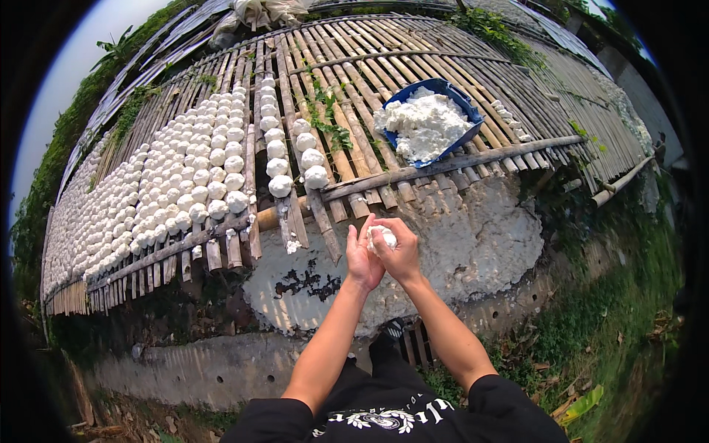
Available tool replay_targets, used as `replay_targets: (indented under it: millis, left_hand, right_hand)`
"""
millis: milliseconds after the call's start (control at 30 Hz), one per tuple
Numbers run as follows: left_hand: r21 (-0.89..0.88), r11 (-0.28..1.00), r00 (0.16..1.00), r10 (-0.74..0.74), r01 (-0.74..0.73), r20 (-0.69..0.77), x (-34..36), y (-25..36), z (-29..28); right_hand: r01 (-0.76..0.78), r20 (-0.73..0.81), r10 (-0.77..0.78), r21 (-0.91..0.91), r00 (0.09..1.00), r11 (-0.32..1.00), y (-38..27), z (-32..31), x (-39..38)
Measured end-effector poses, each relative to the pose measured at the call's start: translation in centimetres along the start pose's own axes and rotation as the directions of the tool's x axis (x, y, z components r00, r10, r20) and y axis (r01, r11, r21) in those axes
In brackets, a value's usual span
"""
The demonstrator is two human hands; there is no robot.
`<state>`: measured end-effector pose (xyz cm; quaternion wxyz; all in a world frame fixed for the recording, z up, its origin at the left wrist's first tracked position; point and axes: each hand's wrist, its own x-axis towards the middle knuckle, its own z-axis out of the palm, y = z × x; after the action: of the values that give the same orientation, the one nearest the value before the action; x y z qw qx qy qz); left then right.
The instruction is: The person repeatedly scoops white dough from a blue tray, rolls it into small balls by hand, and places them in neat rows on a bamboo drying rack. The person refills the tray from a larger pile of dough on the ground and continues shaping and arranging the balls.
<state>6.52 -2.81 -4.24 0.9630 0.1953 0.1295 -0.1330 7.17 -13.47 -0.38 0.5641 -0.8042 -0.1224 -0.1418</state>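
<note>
In front of me, a white lump of paste (382, 234) is cupped between my two hands. My left hand (362, 258) lies against it from the left, palm up and fingers stretched. Curled over its right side are the fingers of my right hand (401, 255). Beyond my hands, a blue container (473, 122) heaped with crumbly white paste (428, 122) stands on the bamboo rack (354, 159). Rows of rounded white balls (199, 177) cover the rack's left part. Two shorter rows end nearest me at a white ball (316, 177) and another white ball (280, 186).
A bamboo crossbar (458, 161) runs along the rack's near edge. Green vines (331, 122) grow through the slats. Beneath lies a whitish crusted patch (473, 251) beside a concrete ledge (199, 369). Grass (605, 332) grows at right.
</note>
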Motion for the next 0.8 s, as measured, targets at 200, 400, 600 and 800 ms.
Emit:
replay_targets:
  millis: [200,400,600,800]
  left_hand:
    - [-0.109,0.992,0.998,-0.066,0.065,-0.010,-1.2,-0.1,-1.7]
    - [-0.016,0.984,0.984,-0.177,0.177,0.032,-0.6,1.2,-1.7]
    - [0.036,0.999,1.000,0.001,-0.001,-0.008,0.7,1.2,-1.0]
    - [0.027,0.992,0.992,-0.122,0.121,0.043,2.4,1.4,-1.5]
  right_hand:
    - [0.115,0.004,-0.116,-0.154,0.993,0.981,-2.1,0.9,-2.0]
    - [0.239,0.205,-0.213,-0.112,0.955,0.965,-1.3,0.7,-0.2]
    - [0.131,0.006,-0.131,-0.145,0.991,0.981,-1.2,1.4,0.1]
    - [0.253,0.140,-0.243,-0.064,0.960,0.965,-0.3,1.5,1.1]
